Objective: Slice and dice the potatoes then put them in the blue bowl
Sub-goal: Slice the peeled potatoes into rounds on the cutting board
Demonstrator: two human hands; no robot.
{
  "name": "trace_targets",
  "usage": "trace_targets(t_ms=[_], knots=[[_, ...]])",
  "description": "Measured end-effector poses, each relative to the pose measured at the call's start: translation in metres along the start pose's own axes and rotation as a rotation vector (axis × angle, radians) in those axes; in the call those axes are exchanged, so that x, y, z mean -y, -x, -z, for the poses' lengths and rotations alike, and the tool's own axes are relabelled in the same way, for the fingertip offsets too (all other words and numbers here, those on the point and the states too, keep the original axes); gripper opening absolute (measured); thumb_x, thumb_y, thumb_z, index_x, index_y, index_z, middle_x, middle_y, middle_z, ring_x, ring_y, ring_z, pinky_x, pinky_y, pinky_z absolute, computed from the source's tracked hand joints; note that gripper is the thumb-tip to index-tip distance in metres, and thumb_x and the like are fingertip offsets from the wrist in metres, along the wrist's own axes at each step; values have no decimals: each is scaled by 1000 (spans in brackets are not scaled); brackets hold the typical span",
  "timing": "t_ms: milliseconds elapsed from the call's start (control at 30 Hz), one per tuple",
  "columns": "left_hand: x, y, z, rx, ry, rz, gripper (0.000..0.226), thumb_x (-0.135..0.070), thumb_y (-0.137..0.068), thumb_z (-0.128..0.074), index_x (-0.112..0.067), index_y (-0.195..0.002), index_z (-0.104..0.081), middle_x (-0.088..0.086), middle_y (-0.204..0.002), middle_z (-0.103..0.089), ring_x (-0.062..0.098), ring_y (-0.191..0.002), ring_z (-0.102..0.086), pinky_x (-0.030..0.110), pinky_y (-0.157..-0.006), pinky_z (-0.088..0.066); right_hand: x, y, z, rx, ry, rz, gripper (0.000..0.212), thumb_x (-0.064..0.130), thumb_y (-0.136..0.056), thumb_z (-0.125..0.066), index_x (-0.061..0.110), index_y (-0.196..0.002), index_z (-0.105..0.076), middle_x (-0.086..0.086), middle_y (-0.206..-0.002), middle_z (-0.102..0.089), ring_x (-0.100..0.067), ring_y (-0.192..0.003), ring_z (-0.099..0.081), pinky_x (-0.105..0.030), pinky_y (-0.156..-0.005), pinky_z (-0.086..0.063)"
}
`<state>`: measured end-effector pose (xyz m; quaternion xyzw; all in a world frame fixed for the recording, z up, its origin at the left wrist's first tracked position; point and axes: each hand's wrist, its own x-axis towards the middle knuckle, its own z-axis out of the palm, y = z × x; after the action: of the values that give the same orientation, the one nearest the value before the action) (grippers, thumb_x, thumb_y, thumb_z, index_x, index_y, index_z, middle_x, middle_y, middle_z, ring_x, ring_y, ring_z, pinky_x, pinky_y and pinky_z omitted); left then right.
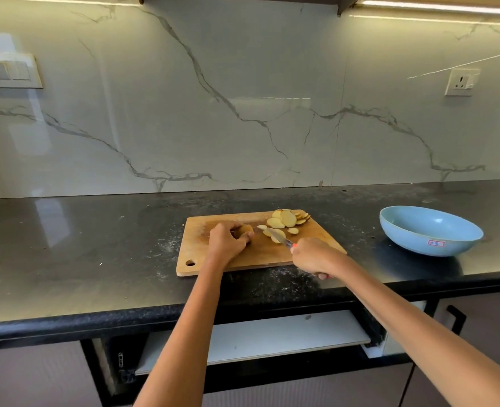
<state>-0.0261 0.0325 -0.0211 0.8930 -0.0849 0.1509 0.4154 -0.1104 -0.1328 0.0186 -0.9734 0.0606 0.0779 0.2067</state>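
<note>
Potato remnant (246,230) on cutting board (257,254), pinched under curled left hand (228,240). Right hand (313,257) wrapped around knife (278,237) handle, blade angled up-left, tip just right of remnant, over loose slices (285,220). Remnant left of blade; left hand nearer. Long axis of remnant hidden by fingers. Blue bowl (430,230) empty, well right on counter (96,245)

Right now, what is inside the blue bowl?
The blue bowl looks empty; only its smooth inner wall shows. The near rim hides a little of the bottom. The potato slices lie on the cutting board.
</note>
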Motion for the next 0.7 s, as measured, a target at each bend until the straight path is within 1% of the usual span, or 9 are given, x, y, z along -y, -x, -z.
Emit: trace_targets(t_ms=[100, 200, 300, 400, 567, 633, 700], knots=[[0, 0, 1, 32, -21, -4, 37, -21, -86, -66, -11, -121, -59, 6, -114, -63, 9, -92, -50, 20, -77, -38, -3, -2, 5, -37, -30, 8, 40, 9, -99, -28, -1, -134, -42, -2, -68, -39, -14, -44, -42, -20, -37, -32], [2, -1, 1, 2, -15, 17, 41, -23, -82, -70, -12, -120, -58, 5, -112, -63, 10, -92, -51, 20, -76, -38, 2, -7, 8, -64, -50, 29, 36, 12, -100, -28, -5, -127, -44, -6, -68, -44, -14, -44, -42, -20, -36, -31], [3, -2, -1, -10, 13, 27, 40, -22, -80, -72, -12, -116, -59, 5, -111, -64, 9, -92, -53, 18, -77, -40, 14, -8, 4, -71, -48, 89, 37, 9, -98, -28, -5, -128, -43, -7, -69, -46, -14, -46, -43, -21, -38, -32], [2, -2, -1, -12, 18, 23, 41, -21, -80, -71, -12, -118, -59, 5, -114, -63, 9, -94, -53, 18, -78, -41, 28, -4, -2, -81, -7, 148, 36, 9, -97, -31, -2, -128, -46, -4, -69, -46, -13, -48, -43, -21, -40, -33], [2, -1, -1, -18, 27, 16, 43, -18, -81, -70, -11, -122, -59, 5, -118, -63, 14, -102, -56, 17, -81, -41, 38, -7, -10, -114, 43, 170, 31, 8, -94, -36, 1, -117, -56, -2, -70, -45, -13, -53, -44, -22, -45, -32], [3, -1, -1, -29, 27, 13, 43, -18, -81, -71, -11, -122, -60, 5, -117, -63, 14, -103, -57, 17, -81, -41, 39, -7, -14, -129, 57, 167, 26, 8, -94, -37, 2, -106, -59, -2, -69, -45, -13, -55, -42, -22, -45, -29], [3, -2, -1, -39, 36, 18, 42, -17, -80, -72, -11, -120, -61, 5, -115, -64, 14, -102, -58, 18, -81, -42, 40, -6, -18, -148, 77, 158, 19, 7, -93, -38, 4, -92, -57, -2, -66, -43, -13, -55, -39, -24, -45, -26]])
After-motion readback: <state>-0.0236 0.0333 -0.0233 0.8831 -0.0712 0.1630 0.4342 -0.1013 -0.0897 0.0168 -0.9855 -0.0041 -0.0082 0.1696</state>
